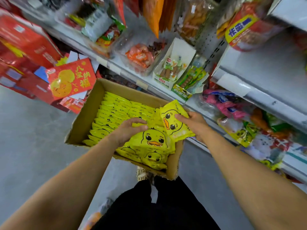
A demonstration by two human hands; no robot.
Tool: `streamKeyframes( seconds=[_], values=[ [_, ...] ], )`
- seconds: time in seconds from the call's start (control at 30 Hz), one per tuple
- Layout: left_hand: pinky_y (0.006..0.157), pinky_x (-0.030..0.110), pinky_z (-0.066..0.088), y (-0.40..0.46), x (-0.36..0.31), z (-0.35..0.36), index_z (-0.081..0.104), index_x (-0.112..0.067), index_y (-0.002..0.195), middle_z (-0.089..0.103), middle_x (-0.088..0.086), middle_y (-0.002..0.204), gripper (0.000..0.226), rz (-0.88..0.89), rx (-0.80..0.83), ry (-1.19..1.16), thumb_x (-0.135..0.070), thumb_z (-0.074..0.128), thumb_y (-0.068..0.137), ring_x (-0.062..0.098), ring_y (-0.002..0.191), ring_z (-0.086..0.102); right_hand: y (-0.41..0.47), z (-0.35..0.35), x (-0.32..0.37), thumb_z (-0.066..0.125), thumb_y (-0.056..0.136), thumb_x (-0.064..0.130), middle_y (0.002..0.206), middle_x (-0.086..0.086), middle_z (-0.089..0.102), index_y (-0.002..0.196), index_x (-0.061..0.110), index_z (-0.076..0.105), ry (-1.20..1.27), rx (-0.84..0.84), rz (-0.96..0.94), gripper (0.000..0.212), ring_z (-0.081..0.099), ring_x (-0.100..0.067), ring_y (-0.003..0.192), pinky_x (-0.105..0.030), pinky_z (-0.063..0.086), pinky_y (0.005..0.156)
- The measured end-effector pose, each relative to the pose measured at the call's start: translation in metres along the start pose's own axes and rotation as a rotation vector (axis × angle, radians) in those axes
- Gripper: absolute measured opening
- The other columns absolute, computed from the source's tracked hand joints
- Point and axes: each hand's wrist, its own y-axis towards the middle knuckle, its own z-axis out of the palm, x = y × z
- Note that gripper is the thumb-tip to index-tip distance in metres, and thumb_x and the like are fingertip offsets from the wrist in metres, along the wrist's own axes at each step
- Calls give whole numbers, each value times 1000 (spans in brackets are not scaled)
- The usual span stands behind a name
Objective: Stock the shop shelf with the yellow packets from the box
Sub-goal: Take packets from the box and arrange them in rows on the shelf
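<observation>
An open cardboard box (86,117) sits on the floor against the shop shelf (259,97). It is full of yellow packets (114,112) printed with a duck face, some upright in rows, some lying flat. My right hand (194,123) grips a small stack of yellow packets (174,123) lifted above the box's right corner, thumb across the front. My left hand (129,130) reaches down into the box, its curled fingers touching the top flat packet (154,138); whether it holds that packet I cannot tell.
Red gift cartons (25,47) are piled on the floor to the left of the box. The shelves hold clear tubs of snacks (141,55), sausage packs (172,68) and pink and mixed bags (232,105). My legs and shoe (142,175) stand just behind the box.
</observation>
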Motion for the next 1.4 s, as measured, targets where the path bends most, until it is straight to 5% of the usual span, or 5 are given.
streamKeyframes(
  seconds=[0.27, 0.43, 0.6, 0.83, 1.4],
  values=[
    [71, 31, 39, -8, -56, 26, 63, -21, 120, 57, -2, 132, 44, -22, 56, -68, -26, 78, 80, 20, 130, 44, -52, -54, 50, 83, 76, 34, 95, -7, 77, 106, 15, 73, 71, -76, -155, 37, 74, -28, 87, -53, 58, 84],
    [66, 29, 49, -35, -91, 55, 54, -10, 121, 73, -7, 89, 38, -74, 162, -115, -11, 70, 87, 5, 76, 68, -92, -91, 85, 75, 85, 18, 83, -1, 77, 103, 11, 71, 136, -73, -345, 19, 72, -15, 68, -31, 61, 63],
    [100, 54, 46, -60, -131, 108, 64, -19, 122, 70, 11, 117, 55, 26, 392, -50, -17, 79, 69, 28, 101, 69, -137, -147, 105, 76, 84, 17, 91, -3, 77, 101, 16, 70, 195, -75, -502, 18, 73, -18, 75, -35, 60, 69],
    [81, 41, 59, -87, -197, 223, 62, -6, 120, 72, 14, 109, 88, 217, 462, -88, -27, 98, 42, 25, 88, 72, -214, -275, 114, 75, 85, 21, 97, -2, 77, 99, 18, 71, 244, -169, -699, 15, 74, -20, 90, -40, 59, 84],
    [79, 32, 60, -131, -406, 466, 70, -12, 102, 76, 0, 92, 27, 587, 275, 661, -17, 80, 78, 15, 84, 73, -321, -536, 76, 71, 88, 17, 84, -3, 77, 99, 12, 69, 506, -454, -841, 12, 74, -18, 74, -36, 62, 68]
  ],
)
